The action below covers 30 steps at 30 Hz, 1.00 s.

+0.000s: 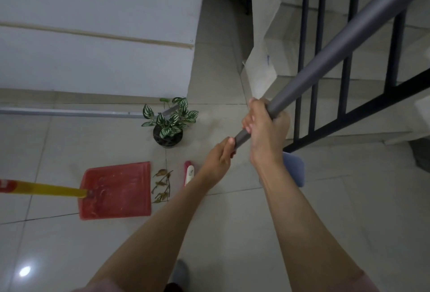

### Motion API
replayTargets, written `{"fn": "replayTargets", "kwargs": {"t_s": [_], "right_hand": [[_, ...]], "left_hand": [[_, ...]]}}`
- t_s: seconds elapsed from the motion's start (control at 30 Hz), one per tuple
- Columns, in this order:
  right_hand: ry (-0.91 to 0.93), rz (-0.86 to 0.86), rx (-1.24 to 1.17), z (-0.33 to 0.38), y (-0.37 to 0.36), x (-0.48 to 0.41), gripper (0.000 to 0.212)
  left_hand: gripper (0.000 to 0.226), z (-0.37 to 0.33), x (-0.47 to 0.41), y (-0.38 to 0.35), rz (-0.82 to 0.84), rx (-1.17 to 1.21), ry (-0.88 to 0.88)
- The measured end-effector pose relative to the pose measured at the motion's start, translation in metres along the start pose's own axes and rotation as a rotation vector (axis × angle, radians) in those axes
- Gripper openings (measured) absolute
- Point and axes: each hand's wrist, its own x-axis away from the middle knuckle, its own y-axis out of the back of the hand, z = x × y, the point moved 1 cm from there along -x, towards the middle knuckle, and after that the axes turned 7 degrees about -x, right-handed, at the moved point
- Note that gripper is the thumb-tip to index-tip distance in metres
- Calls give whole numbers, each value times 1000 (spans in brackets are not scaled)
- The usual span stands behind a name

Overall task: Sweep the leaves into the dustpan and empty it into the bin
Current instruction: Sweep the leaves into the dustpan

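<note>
Both hands grip a grey broom handle [344, 42] that runs from the upper right down to the floor. My right hand [265, 128] holds it higher up. My left hand [218, 156] grips it lower down. The broom's red and white head [189, 173] shows just left of my left wrist, mostly hidden behind it. Several dry brown leaves [162, 185] lie on the tiles between the broom head and the red dustpan [116, 190]. The dustpan lies flat with its open edge toward the leaves, and its yellow handle [44, 189] points left.
A small potted plant [168, 126] with striped leaves stands just beyond the leaves, near a white wall. A black stair railing [349, 96] stands at the right. A blue flat object [294, 170] lies on the floor behind my right forearm. My foot [181, 273] shows at the bottom.
</note>
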Motion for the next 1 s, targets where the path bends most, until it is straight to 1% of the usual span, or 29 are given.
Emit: {"fn": "replayTargets", "kwargs": {"t_s": [0.07, 0.13, 0.2, 0.27, 0.4, 0.5, 0.7, 0.77, 0.83, 1.0], "right_hand": [[5, 16, -9, -2, -1, 1, 41], [10, 28, -8, -2, -2, 3, 41], [28, 28, -2, 1, -3, 5, 41], [51, 22, -10, 6, -3, 4, 40], [89, 9, -39, 11, 1, 1, 41], [73, -23, -58, 0, 5, 5, 39], [43, -125, -159, -16, 6, 15, 39], [40, -118, -173, -16, 9, 16, 39], [32, -102, -187, -17, 14, 16, 39], [9, -61, -203, -14, 30, 16, 37]], "left_hand": [[42, -1, 0, 4, 8, -14, 33], [50, -7, -3, 7, 7, -12, 62], [56, -16, -7, 8, -2, 30, 54], [58, -25, -9, 5, -15, 90, 41], [55, -28, -4, 0, -36, 62, 4], [49, -20, 1, -3, -51, 11, 0], [51, -8, 4, 2, -53, -86, 27], [51, -9, 6, 0, -42, -105, 33], [48, -10, 9, -4, -56, -100, 38], [50, -15, 16, -16, -77, -73, 58]]}}
